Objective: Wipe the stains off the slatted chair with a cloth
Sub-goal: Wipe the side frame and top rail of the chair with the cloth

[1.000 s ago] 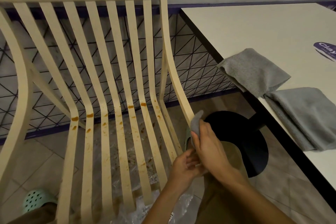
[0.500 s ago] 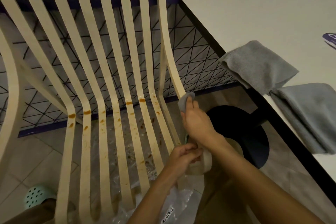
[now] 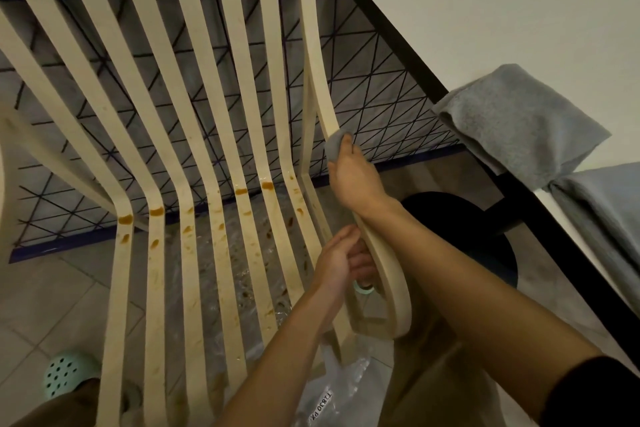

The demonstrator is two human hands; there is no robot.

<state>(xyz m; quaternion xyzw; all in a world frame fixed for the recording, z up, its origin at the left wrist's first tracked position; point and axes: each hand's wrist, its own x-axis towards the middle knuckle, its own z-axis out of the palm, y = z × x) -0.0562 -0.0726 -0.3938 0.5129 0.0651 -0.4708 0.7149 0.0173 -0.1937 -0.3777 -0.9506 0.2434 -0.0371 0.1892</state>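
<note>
A cream slatted chair [image 3: 194,121] fills the left and middle of the head view. Brown stains [image 3: 156,211] dot the bend of its slats and run down the seat slats. My right hand [image 3: 353,170] grips a small grey cloth [image 3: 335,146] wrapped around the chair's right outer rail, above the bend. Lower down, my left hand [image 3: 337,260] holds the curved front end of that same rail, fingers curled around it.
A white table [image 3: 491,21] with a black edge stands at the right, with two folded grey cloths [image 3: 512,118] on its near edge. Its black round base [image 3: 485,236] sits on the floor. Clear plastic sheeting [image 3: 332,388] lies under the chair. A mint-green clog [image 3: 65,374] shows at lower left.
My right hand has slid the cloth upward along the right rail, from near the seat front to above the bend. My left hand has stayed on the rail's front end.
</note>
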